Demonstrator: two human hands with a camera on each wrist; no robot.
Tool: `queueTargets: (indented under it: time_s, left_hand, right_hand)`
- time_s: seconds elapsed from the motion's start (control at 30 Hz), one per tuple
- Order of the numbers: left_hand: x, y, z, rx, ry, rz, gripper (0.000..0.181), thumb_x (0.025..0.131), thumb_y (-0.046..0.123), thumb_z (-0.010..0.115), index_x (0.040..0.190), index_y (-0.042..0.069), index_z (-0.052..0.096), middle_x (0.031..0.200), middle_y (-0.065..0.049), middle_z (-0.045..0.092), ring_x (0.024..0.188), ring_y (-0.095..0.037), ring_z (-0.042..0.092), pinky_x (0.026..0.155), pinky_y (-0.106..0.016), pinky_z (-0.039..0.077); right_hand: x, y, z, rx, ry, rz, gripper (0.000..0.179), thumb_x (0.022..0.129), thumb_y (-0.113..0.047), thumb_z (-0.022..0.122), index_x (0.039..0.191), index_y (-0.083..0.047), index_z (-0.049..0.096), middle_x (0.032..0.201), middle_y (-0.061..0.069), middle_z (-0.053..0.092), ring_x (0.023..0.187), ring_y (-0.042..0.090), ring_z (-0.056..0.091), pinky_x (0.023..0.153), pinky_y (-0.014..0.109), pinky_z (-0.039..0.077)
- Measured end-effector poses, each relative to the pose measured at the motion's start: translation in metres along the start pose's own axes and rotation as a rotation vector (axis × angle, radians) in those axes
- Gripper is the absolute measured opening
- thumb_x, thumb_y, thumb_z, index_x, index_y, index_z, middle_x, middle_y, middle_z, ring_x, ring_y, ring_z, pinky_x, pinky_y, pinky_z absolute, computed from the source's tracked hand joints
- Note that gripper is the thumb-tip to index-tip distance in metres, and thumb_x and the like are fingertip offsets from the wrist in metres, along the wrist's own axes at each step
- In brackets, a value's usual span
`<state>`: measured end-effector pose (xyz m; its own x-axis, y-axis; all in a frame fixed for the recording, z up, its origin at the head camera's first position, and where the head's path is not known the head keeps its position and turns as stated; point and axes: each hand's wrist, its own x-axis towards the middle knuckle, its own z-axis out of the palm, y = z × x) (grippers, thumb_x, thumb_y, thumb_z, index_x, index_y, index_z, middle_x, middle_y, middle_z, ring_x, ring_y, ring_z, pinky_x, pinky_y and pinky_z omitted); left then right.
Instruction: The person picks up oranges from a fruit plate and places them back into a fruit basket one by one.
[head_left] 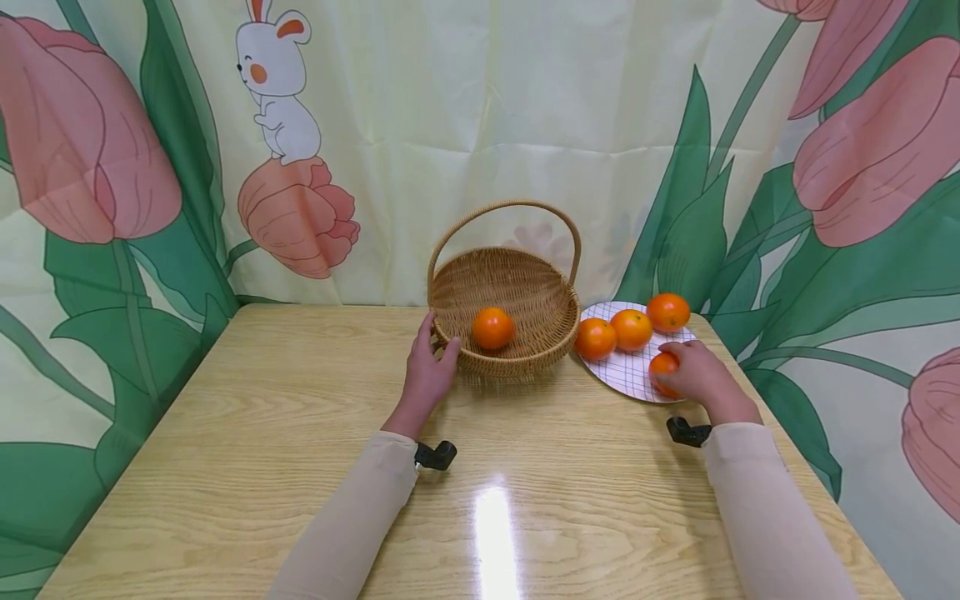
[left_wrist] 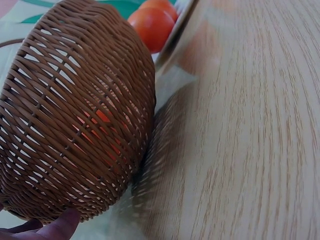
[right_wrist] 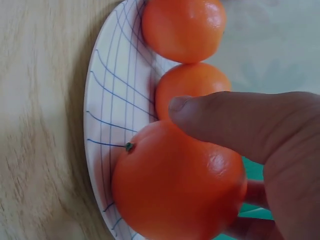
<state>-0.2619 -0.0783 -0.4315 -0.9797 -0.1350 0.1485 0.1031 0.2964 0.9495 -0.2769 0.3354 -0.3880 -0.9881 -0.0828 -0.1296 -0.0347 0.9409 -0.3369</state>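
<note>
A brown wicker basket [head_left: 517, 362] with a tall arched handle stands at the back middle of the table, one orange [head_left: 492, 328] inside it. My left hand [head_left: 429, 375] holds the basket's left front rim, the thumb at the front and the fingers along the side. In the left wrist view, the thumb [left_wrist: 62, 226] touches the weave. To the right, a white plate with blue lines [head_left: 626, 379] carries several oranges. My right hand [head_left: 701, 379] grips the nearest orange [right_wrist: 175, 185] on that plate, thumb on one side and fingers on the other.
Three other oranges, among them a middle one [head_left: 631, 330], lie along the plate's back and left side. The plate sits near the table's right edge, close against the basket. A printed curtain [head_left: 465, 100] hangs behind the wooden table [head_left: 300, 400].
</note>
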Motion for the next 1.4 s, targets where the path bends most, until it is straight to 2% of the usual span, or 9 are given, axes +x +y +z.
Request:
queueTargets:
  time_s: [0.3, 0.5, 0.73, 1.03, 1.4]
  left_hand:
    - [-0.001, 0.0, 0.0, 0.003, -0.009, 0.003, 0.07, 0.099, 0.034, 0.053, 0.156, 0.024, 0.016, 0.151, -0.017, 0.031, 0.136, -0.037, 0.043, 0.101, -0.048, 0.048]
    - [-0.003, 0.002, 0.0, 0.002, -0.004, 0.004, 0.069, 0.098, 0.035, 0.053, 0.156, 0.022, 0.017, 0.151, -0.016, 0.032, 0.136, -0.037, 0.044, 0.102, -0.048, 0.048]
    - [-0.002, 0.001, 0.0, -0.004, -0.007, 0.017, 0.069, 0.099, 0.031, 0.053, 0.156, 0.021, 0.016, 0.152, -0.017, 0.031, 0.135, -0.037, 0.044, 0.102, -0.048, 0.047]
    - [-0.001, 0.001, 0.0, 0.01, 0.005, -0.004, 0.068, 0.099, 0.034, 0.053, 0.155, 0.025, 0.017, 0.151, -0.015, 0.033, 0.136, -0.035, 0.044, 0.103, -0.047, 0.047]
    - [-0.001, 0.002, 0.0, 0.009, -0.001, -0.017, 0.068, 0.099, 0.038, 0.052, 0.155, 0.026, 0.017, 0.151, -0.014, 0.033, 0.137, -0.035, 0.042, 0.101, -0.047, 0.048]
  right_hand:
    - [0.001, 0.004, 0.006, 0.023, 0.004, 0.008, 0.07, 0.084, -0.024, 0.072, 0.142, 0.001, 0.042, 0.132, 0.034, 0.035, 0.11, 0.049, 0.042, 0.093, 0.063, 0.043]
    - [0.002, 0.0, 0.007, 0.0, 0.029, -0.026, 0.066, 0.084, -0.024, 0.072, 0.139, 0.001, 0.045, 0.131, 0.035, 0.037, 0.111, 0.05, 0.042, 0.096, 0.065, 0.041]
    - [0.002, -0.011, 0.003, 0.029, 0.063, -0.081, 0.063, 0.085, -0.022, 0.072, 0.137, 0.001, 0.046, 0.135, 0.031, 0.036, 0.113, 0.048, 0.042, 0.098, 0.067, 0.039]
    - [0.004, -0.027, -0.004, 0.019, 0.082, -0.109, 0.064, 0.086, -0.024, 0.069, 0.14, -0.001, 0.044, 0.141, 0.032, 0.033, 0.118, 0.048, 0.04, 0.101, 0.068, 0.037]
    - [0.004, -0.043, -0.012, 0.012, 0.108, -0.148, 0.065, 0.087, -0.028, 0.069, 0.141, -0.002, 0.043, 0.142, 0.032, 0.032, 0.115, 0.049, 0.042, 0.097, 0.067, 0.042]
